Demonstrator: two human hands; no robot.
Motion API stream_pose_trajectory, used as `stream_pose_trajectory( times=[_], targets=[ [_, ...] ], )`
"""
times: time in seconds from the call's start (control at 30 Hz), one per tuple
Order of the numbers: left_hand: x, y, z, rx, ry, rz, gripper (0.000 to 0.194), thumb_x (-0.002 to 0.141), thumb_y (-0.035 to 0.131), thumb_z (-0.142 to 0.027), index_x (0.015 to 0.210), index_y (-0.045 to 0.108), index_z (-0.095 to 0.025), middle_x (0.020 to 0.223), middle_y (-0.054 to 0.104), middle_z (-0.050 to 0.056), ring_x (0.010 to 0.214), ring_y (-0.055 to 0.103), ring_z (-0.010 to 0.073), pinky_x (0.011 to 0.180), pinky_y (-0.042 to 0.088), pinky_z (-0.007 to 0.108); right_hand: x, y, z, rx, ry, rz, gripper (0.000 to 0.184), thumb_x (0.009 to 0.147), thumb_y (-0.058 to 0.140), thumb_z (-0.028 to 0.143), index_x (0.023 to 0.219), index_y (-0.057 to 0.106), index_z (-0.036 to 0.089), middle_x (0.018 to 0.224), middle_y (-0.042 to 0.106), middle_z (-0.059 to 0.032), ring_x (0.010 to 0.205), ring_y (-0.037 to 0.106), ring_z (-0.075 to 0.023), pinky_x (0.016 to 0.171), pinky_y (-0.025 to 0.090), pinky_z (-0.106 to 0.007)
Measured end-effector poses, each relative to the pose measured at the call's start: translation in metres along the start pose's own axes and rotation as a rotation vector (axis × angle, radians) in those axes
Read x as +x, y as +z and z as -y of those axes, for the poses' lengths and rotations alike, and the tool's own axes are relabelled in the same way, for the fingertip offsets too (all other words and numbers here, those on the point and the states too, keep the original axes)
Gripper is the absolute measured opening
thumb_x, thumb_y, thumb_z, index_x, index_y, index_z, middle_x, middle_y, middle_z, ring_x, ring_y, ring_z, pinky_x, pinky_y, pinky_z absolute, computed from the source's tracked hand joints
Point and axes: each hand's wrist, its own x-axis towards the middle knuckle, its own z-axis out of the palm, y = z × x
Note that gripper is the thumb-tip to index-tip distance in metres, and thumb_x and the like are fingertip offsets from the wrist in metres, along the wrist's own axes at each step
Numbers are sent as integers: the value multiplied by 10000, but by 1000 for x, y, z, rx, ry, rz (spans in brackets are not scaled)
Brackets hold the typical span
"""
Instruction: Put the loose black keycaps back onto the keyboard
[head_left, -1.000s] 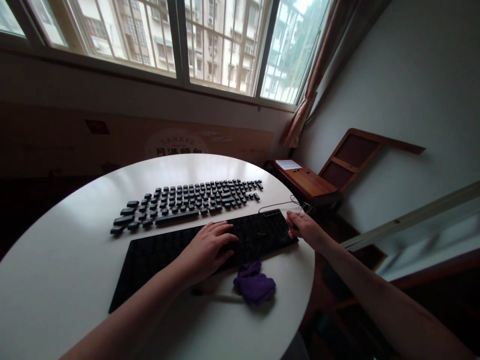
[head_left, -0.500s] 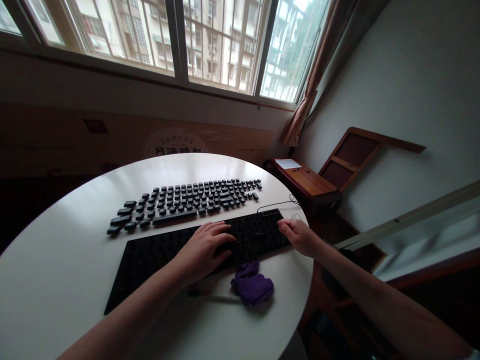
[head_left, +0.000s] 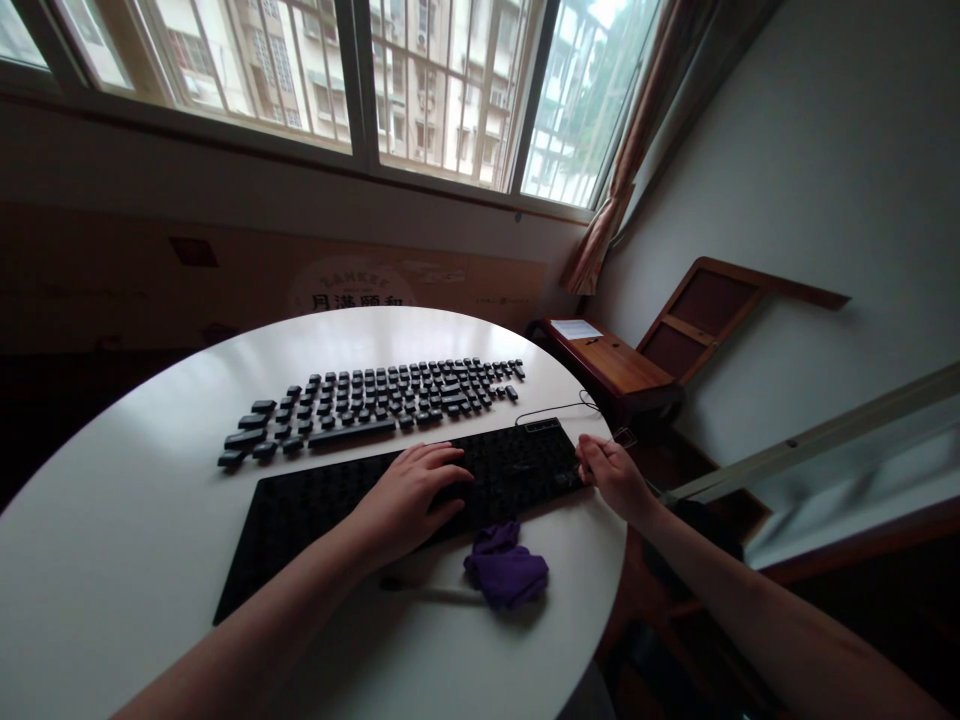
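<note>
Touching flat black keyboard (head_left: 315, 505): left hand (head_left: 412, 492) | right hand (head_left: 609, 472): thin wire (head_left: 625, 437), apparently

Black keyboard (head_left: 495, 475), long, flat on worktop (head_left: 112, 560), set aslant, left end nearest; thin cable (head_left: 551, 409) off far edge, right. Loose black keycaps (head_left: 381, 403) in rows just beyond. Wire tool (head_left: 625, 437) pinched in right hand (head_left: 613, 475), by keyboard's right end.

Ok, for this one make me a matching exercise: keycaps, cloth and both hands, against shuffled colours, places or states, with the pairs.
1. Keycaps
2. Cloth
3. Left hand
4. Right hand

A. Pinching a thin wire item
B. Purple, crumpled
C. Laid out in rows
D. Palm down on the keyboard

Pairs: 1-C, 2-B, 3-D, 4-A
</note>
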Motion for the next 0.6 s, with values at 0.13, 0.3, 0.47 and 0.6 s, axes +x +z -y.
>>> stream_pose_trajectory(
  times=[0.13,0.3,0.47,0.6],
  targets=[
    [0,-1,1,3,-1,21,255,838,684,-251,1090,714,-274,1344,626,76,1284,533,303,1109,397,523,2,-6,-1,185,70,-72,561,770,638,730,652,436,220,550,412,52,448,467,-110,436,393,-245],
    [1,-2,-3,-5,-7,13,244,865,655,-286,1103,703,-261,1341,624,89,1283,529,302,1099,398,512,0,-10,15,212,4,-57,535,805,637,691,652,433,220,543,415,53,446,454,-106,462,415,-251],
    [1,-14,-34,-144,-36,-29,259,941,530,-391,1087,650,-214,1197,673,97,1138,604,262,1018,456,425,-27,23,59,-96,-313,144,484,974,439,589,668,472,215,557,447,20,491,410,-122,474,317,-257],
    [-1,-23,-56,-221,-67,38,313,977,397,-455,987,591,-211,996,667,70,940,626,229,822,494,350,-47,59,81,-323,-681,393,422,1018,369,486,731,510,211,626,499,-6,580,466,-151,590,351,-296]
  ],
)
